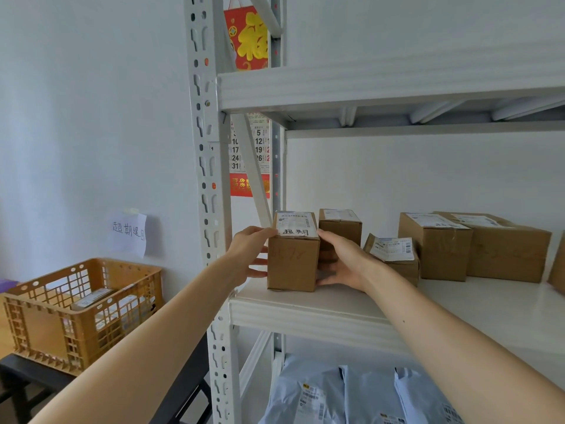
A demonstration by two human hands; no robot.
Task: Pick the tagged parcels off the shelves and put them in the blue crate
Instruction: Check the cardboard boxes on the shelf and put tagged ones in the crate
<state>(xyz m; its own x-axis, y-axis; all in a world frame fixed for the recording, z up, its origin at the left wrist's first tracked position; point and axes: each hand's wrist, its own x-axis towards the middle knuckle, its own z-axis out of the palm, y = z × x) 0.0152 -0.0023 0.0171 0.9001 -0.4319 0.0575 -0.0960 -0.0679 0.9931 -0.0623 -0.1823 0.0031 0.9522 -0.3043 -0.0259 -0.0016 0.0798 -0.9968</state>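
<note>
Between the left hand point(249, 255) and the right hand point(342, 261), each curled round a side, the parcel point(293, 264) is held upright at the left end of the shelf point(305, 310), centre of the frame, beside other boxes point(339, 224).

A: Camera layout?
B: One view only, a head-worn wide-angle.
A: Facing?
B: Forward into the shelf rack point(208, 166), toward the white back wall point(397, 172). Eye height falls between two levels, so the underside of the upper shelf point(382, 84) and the top of the middle shelf point(305, 313) both show.
A: Tilt?
B: Probably near level, maybe slightly down. The lens bends the edges, so it's hard to tell.
A: Range?
B: Close. Both forearms run in from the bottom corners. The left hand point(249, 254) and right hand point(342, 261) meet mid-frame on the tagged box point(292, 264). The orange crate point(76, 313) sits low at the left edge.
</note>
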